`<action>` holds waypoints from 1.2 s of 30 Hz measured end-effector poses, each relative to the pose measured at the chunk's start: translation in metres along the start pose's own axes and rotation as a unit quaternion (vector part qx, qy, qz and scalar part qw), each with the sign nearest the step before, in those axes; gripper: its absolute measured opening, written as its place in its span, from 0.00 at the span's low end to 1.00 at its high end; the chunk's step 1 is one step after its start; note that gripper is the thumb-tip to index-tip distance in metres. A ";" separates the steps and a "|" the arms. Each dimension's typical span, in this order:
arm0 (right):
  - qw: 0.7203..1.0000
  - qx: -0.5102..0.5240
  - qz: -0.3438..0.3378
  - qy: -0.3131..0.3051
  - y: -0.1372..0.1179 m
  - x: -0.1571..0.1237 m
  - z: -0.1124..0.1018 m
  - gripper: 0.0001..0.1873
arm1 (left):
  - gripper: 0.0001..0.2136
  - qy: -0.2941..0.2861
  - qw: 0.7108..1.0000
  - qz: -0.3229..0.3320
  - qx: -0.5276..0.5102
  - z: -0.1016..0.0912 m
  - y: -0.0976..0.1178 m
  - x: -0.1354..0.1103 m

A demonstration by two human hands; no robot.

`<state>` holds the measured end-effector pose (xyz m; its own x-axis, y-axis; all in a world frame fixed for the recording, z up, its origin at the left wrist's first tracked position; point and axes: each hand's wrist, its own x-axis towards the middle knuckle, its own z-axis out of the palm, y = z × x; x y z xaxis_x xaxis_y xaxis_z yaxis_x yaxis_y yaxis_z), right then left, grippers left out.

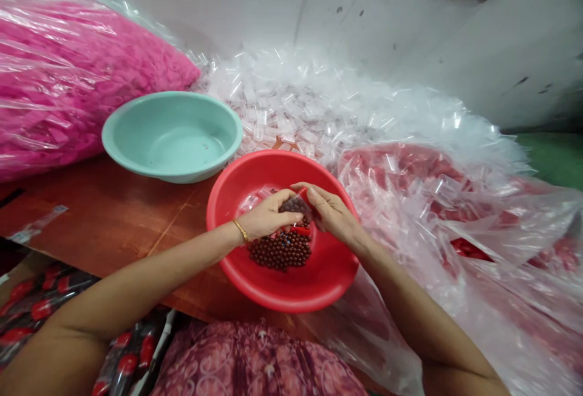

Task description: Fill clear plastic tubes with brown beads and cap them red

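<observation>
A red plastic basin [273,290] sits on the wooden table in front of me, with a heap of small dark brown beads [280,251] in its bottom. Over the beads, my left hand [268,217] and my right hand [330,211] meet, fingers pinched on a small clear plastic packet [297,204] that holds some beads. A gold bangle circles my left wrist. A few empty clear packets lie inside the basin's far side.
An empty teal basin [173,135] stands behind left. A big pink-filled plastic bag [59,74] lies far left. A pile of clear packets [319,104] and a bag of red-capped items [455,201] fill the right. Wooden table [104,214].
</observation>
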<state>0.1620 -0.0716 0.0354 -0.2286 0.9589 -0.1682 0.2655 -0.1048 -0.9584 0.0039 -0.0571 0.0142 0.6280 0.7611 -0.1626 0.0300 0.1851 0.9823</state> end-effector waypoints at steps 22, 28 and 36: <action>0.916 -0.389 -0.094 0.011 0.023 -0.022 -0.001 0.30 | 0.06 0.033 0.954 0.045 0.295 0.004 -0.003 -0.002; 0.943 -0.289 -0.157 0.044 0.010 -0.023 -0.010 0.33 | 0.10 0.018 0.963 0.122 0.239 0.006 0.003 0.005; 0.981 -0.036 -0.072 0.179 -0.004 -0.008 0.006 0.36 | 0.04 -0.023 0.932 0.038 0.360 0.015 0.013 -0.007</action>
<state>0.1572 -0.0807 0.0395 0.0716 0.9949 0.0712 0.3222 0.0445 -0.9456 0.0120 -0.0695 0.0294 0.6821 0.7240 -0.1027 0.4877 -0.3457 0.8017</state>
